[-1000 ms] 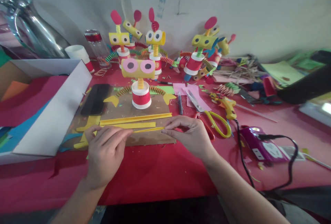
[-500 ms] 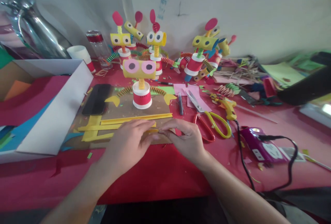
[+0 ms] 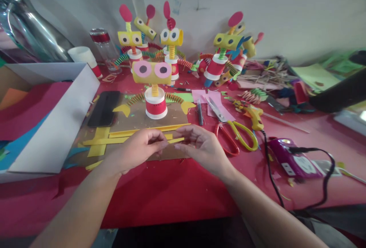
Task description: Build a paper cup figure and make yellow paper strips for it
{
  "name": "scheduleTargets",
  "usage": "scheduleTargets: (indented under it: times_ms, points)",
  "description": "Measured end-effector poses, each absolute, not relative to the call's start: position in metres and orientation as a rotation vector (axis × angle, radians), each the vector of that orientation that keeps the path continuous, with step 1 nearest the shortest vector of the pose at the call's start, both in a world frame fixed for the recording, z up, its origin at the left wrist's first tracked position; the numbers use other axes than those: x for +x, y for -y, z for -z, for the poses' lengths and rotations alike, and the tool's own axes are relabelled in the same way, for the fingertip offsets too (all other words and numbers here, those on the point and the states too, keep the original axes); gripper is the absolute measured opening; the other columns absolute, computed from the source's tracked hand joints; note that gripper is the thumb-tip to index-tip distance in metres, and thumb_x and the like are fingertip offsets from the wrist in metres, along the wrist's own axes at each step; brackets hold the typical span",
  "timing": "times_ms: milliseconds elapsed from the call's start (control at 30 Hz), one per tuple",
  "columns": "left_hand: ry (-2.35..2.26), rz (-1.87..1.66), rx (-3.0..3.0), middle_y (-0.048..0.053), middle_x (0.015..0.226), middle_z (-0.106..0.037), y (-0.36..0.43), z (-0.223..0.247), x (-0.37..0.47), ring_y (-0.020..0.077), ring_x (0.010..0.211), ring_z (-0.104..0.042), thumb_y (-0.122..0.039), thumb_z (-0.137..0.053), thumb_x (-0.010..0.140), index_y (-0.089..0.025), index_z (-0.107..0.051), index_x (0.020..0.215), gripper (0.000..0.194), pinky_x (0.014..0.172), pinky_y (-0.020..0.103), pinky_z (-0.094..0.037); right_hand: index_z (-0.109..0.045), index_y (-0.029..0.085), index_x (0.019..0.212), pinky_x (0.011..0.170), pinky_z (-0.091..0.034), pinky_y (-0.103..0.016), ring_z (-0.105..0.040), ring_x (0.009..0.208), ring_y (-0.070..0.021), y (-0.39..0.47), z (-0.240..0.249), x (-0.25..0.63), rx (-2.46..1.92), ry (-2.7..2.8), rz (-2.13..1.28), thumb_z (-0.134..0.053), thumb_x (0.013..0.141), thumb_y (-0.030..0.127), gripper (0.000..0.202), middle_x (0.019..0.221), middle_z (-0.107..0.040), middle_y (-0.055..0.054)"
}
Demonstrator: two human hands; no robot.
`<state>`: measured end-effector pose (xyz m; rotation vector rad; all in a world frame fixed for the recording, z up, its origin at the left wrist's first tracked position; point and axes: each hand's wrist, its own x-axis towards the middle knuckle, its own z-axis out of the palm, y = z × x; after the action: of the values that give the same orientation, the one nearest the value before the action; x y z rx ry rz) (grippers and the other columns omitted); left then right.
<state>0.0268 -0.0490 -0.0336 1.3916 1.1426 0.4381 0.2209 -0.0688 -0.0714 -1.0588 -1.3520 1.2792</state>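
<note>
My left hand (image 3: 143, 145) is closed on a narrow yellow paper strip (image 3: 176, 140), whose end sticks out to the right between thumb and finger. Facing it, my right hand (image 3: 204, 147) has its thumb and fingers apart, around the strip's free end, with no clear grip on it. Beneath both hands is a brown cardboard sheet (image 3: 174, 154). More yellow strips (image 3: 107, 140) lie on its left part and just beyond my fingers. Behind them stands a paper-cup figure (image 3: 156, 107) with a yellow head, pink eyes and folded-paper arms.
Scissors (image 3: 219, 114), a pen (image 3: 199, 112) and a yellow glue gun (image 3: 255, 116) lie to the right, near a purple box (image 3: 294, 160) with a black cable. A phone (image 3: 104, 108) and white box (image 3: 61, 126) are left. More figures (image 3: 216, 66) stand behind.
The fingers of my right hand have opened away from the strip, and more of it shows from my left hand. The view has shifted slightly.
</note>
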Motion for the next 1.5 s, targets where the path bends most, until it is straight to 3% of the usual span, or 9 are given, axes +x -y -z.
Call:
scheduleTargets:
  times_ms: [167, 300, 467, 800, 933, 1133, 1333, 1500]
  points:
    - [-1.199, -0.493, 1.418, -0.002, 0.064, -0.056, 0.049, 0.033, 0.025, 0.0113, 0.06, -0.05, -0.036, -0.06, 0.081, -0.018, -0.062, 0.074, 0.019, 0.059, 0.026, -0.041, -0.069, 0.017, 0.095, 0.074, -0.059, -0.031, -0.071, 0.08, -0.0171, 0.07, 0.066, 0.223, -1.071, 1.166, -1.511, -0.076, 0.077, 0.036, 0.027, 0.086, -0.075, -0.005]
    - [-1.193, -0.509, 1.39, 0.0, 0.067, -0.061, 0.049, 0.035, 0.023, 0.0119, 0.062, -0.053, -0.038, -0.065, 0.078, -0.017, -0.064, 0.075, 0.021, 0.06, 0.027, -0.043, -0.07, 0.017, 0.089, 0.072, -0.059, -0.028, -0.07, 0.074, -0.0145, 0.07, 0.064, 0.222, -1.042, 1.14, -1.514, -0.076, 0.077, 0.038, 0.024, 0.08, -0.075, -0.004]
    - [-1.257, -0.497, 1.397, 0.001, 0.07, -0.067, 0.049, 0.037, 0.023, 0.0087, 0.051, -0.042, -0.04, -0.065, 0.078, -0.018, -0.071, 0.087, 0.024, 0.049, 0.024, -0.033, -0.071, 0.018, 0.085, 0.069, -0.059, -0.029, -0.069, 0.071, -0.0143, 0.07, 0.067, 0.222, -1.076, 1.184, -1.467, -0.075, 0.078, 0.04, 0.023, 0.077, -0.075, -0.004]
    - [-1.235, -0.497, 1.264, 0.002, 0.071, -0.068, 0.05, 0.036, 0.028, 0.0127, 0.066, -0.057, -0.035, -0.07, 0.075, -0.016, -0.07, 0.08, 0.019, 0.066, 0.029, -0.046, -0.063, 0.018, 0.08, 0.066, -0.055, -0.024, -0.069, 0.067, -0.0125, 0.069, 0.066, 0.219, -1.048, 1.052, -1.517, -0.078, 0.074, 0.035, 0.023, 0.071, -0.073, -0.001]
    - [-1.223, -0.524, 1.266, 0.002, 0.073, -0.067, 0.049, 0.041, 0.027, 0.0124, 0.064, -0.057, -0.038, -0.069, 0.075, -0.017, -0.069, 0.082, 0.022, 0.062, 0.028, -0.045, -0.064, 0.018, 0.088, 0.061, -0.052, -0.022, -0.069, 0.069, -0.0129, 0.069, 0.064, 0.219, -1.064, 1.067, -1.618, -0.077, 0.074, 0.04, 0.029, 0.077, -0.073, -0.002]
    - [-1.171, -0.502, 1.264, 0.0, 0.067, -0.064, 0.05, 0.041, 0.031, 0.0119, 0.061, -0.055, -0.04, -0.072, 0.072, -0.018, -0.068, 0.079, 0.023, 0.06, 0.028, -0.044, -0.068, 0.017, 0.074, 0.049, -0.043, -0.019, -0.063, 0.06, -0.0102, 0.069, 0.064, 0.216, -1.086, 1.263, -1.571, -0.071, 0.077, 0.05, 0.033, 0.071, -0.069, -0.001]
    - [-1.192, -0.487, 1.289, 0.003, 0.078, -0.069, 0.051, 0.043, 0.033, 0.0128, 0.068, -0.059, -0.034, -0.068, 0.076, -0.017, -0.068, 0.081, 0.018, 0.068, 0.03, -0.048, -0.066, 0.016, 0.067, 0.044, -0.041, -0.018, -0.061, 0.051, -0.0088, 0.066, 0.068, 0.218, -1.124, 1.248, -1.589, -0.07, 0.078, 0.049, 0.035, 0.06, -0.067, 0.0]
    - [-1.209, -0.456, 1.306, 0.002, 0.072, -0.067, 0.051, 0.043, 0.03, 0.0125, 0.066, -0.058, -0.036, -0.068, 0.078, -0.017, -0.069, 0.08, 0.019, 0.068, 0.03, -0.046, -0.065, 0.016, 0.066, 0.045, -0.042, -0.016, -0.059, 0.047, -0.006, 0.065, 0.065, 0.221, -1.167, 1.096, -1.609, -0.075, 0.074, 0.044, 0.031, 0.059, -0.066, 0.002]
